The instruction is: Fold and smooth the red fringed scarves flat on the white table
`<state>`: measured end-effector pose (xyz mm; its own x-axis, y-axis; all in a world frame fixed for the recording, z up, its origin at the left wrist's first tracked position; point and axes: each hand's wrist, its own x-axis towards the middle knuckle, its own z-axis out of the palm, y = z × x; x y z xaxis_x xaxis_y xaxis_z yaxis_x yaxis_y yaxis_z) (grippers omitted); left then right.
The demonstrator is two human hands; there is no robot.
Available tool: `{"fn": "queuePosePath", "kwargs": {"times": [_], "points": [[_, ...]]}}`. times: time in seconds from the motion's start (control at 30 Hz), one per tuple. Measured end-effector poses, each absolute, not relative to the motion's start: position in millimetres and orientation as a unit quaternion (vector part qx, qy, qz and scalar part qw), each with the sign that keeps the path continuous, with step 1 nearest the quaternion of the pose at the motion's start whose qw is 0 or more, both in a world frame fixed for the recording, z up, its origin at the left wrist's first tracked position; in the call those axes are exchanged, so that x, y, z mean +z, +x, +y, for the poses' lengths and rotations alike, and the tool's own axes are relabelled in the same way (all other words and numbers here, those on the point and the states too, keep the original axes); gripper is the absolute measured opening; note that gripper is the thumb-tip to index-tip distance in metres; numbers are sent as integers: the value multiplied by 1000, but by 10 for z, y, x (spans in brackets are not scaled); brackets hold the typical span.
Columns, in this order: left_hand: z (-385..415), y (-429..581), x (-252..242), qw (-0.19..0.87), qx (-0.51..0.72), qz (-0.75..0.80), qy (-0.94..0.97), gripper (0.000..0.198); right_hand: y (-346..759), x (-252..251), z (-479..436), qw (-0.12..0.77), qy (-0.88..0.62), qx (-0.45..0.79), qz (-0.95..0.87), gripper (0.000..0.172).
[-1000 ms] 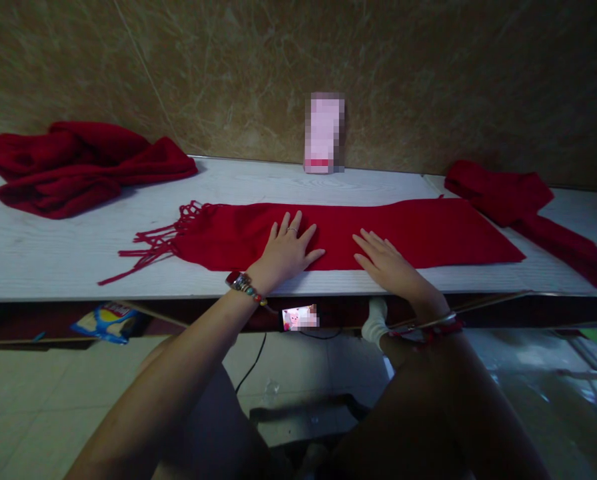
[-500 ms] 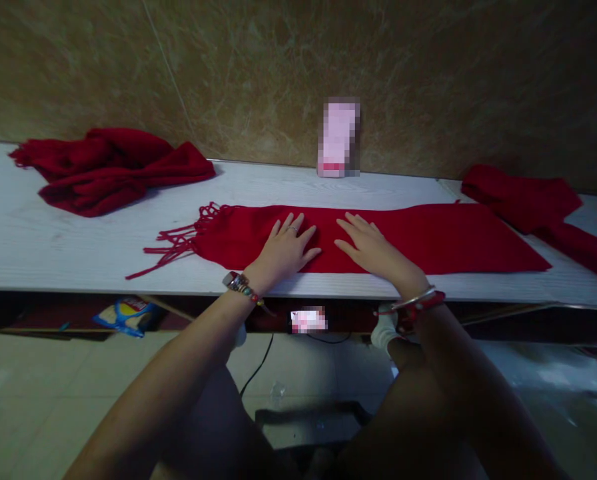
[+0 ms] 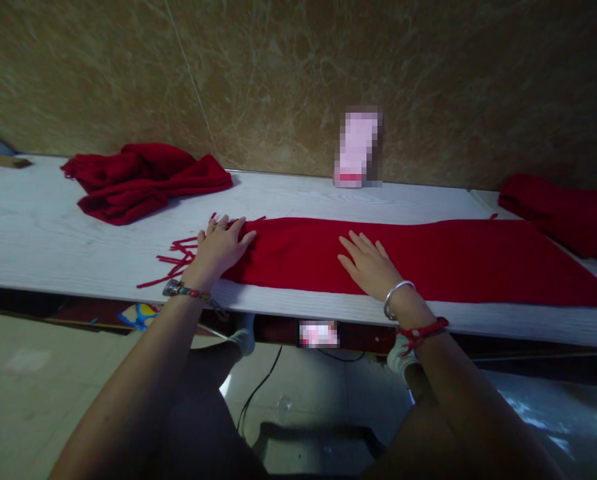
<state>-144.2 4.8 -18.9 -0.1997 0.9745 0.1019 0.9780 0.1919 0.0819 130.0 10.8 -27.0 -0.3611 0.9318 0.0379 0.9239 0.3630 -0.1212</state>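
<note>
A red scarf (image 3: 298, 257) lies spread lengthwise along the white wood-grain tabletop, its fringe at the left end. My left hand (image 3: 221, 245) rests palm down over the fringed end, fingers apart, and hides part of the tassels. Flat on the middle of the scarf is my right hand (image 3: 367, 265), its fingers stretched out. Neither hand grips the cloth.
Another red cloth (image 3: 148, 180) is bunched at the back left. More red fabric (image 3: 568, 213) lies at the right. A pink, blurred-out object (image 3: 357, 150) leans against the marbled wall. Below the tabletop (image 3: 53, 227), a shelf holds a lit, blurred screen (image 3: 318, 334).
My left hand has slid left along the scarf to the fringe, while my right hand stays near the middle. The view has shifted slightly.
</note>
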Motion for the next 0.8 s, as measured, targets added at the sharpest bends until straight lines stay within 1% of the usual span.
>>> {"fn": "queuePosePath", "kwargs": {"times": [0.13, 0.27, 0.37, 0.5, 0.63, 0.8], "points": [[64, -1588, -101, -14, -101, -801, -590, 53, 1299, -298, 111, 65, -558, 26, -827, 49], [52, -1648, 32, -28, -141, -804, -577, 44, 1297, -301, 106, 64, -559, 20, -826, 49], [23, -1650, 125, -1, -165, -802, -574, 35, 1283, -285, 106, 61, -561, 19, -825, 48], [-11, -1652, 213, 22, -212, -813, -541, 35, 1264, -284, 103, 70, -559, 14, -826, 48], [16, -1643, 162, 12, -178, -818, -547, 37, 1262, -298, 100, 77, -559, 15, -826, 47], [107, -1606, -15, 11, -117, -792, -599, 47, 1266, -298, 96, 90, -558, 20, -825, 47]]}}
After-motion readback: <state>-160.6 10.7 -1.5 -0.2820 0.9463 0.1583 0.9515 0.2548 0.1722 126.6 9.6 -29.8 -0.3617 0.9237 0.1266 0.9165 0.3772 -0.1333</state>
